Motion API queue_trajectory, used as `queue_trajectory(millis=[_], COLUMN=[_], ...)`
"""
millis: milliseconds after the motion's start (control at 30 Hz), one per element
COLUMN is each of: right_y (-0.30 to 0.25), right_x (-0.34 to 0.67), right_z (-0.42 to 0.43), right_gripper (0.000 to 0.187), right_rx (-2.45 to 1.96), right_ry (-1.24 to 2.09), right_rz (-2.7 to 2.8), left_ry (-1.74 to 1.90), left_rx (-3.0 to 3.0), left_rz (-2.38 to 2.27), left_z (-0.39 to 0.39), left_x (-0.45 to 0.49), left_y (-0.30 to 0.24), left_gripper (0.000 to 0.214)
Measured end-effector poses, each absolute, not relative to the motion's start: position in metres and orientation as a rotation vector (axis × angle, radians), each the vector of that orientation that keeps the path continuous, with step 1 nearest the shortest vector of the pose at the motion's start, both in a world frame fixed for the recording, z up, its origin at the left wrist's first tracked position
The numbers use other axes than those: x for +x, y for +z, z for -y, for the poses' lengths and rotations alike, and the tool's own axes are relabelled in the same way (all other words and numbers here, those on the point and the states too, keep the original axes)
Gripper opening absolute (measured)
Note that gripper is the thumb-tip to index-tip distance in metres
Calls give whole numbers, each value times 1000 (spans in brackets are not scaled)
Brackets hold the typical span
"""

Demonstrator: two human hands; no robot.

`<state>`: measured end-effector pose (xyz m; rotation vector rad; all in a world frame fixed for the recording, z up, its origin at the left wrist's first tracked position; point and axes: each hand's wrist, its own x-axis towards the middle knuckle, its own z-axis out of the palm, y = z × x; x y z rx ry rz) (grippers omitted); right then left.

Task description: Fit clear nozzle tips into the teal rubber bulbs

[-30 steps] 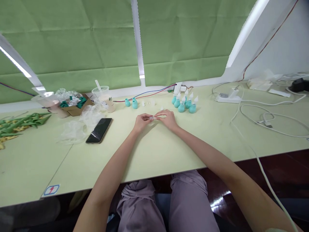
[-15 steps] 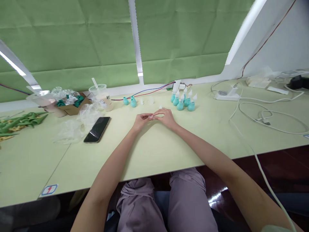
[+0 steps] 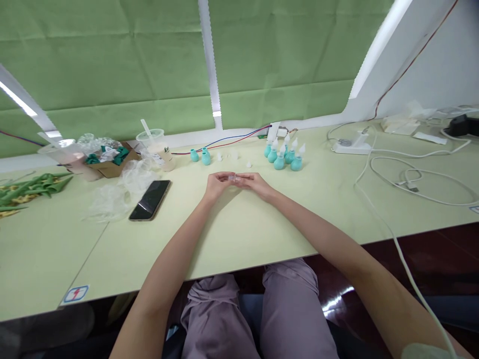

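Note:
My left hand (image 3: 216, 184) and my right hand (image 3: 255, 183) meet at the middle of the pale green table (image 3: 239, 224), fingertips pinched together on a small clear plastic piece (image 3: 234, 178). Behind them stand a cluster of several teal bulbs with white tips (image 3: 283, 155) to the right. Two teal bulbs without tips (image 3: 200, 156) stand to the left. A few small clear caps (image 3: 234, 158) lie between the two groups.
A black phone (image 3: 150, 200) lies left of my hands beside crumpled clear plastic (image 3: 112, 197). A drink cup with a straw (image 3: 157, 149) and a cardboard box (image 3: 110, 162) stand behind it. White cables and a power strip (image 3: 350, 144) spread over the right side.
My right hand's fingers have lowered and closed in toward the left hand over the clear piece. The view has shifted slightly.

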<state>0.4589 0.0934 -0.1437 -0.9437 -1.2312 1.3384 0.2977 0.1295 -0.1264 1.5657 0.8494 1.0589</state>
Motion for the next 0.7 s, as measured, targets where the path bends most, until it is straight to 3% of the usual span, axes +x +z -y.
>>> queue_trajectory(millis=[233,700], right_y=[-145,-141], right_x=[461,465], right_z=[-92,-92], right_gripper=[40,34], right_rx=[-980,-1006], right_ry=[1357,1403], right_rz=[1128,1167], left_ry=[1094,1174], left_rx=[1598,2122], left_rz=[-842,-876], left_z=[-128,-127], left_x=[304,298], left_y=[-131,-130], left_gripper=[49,23])
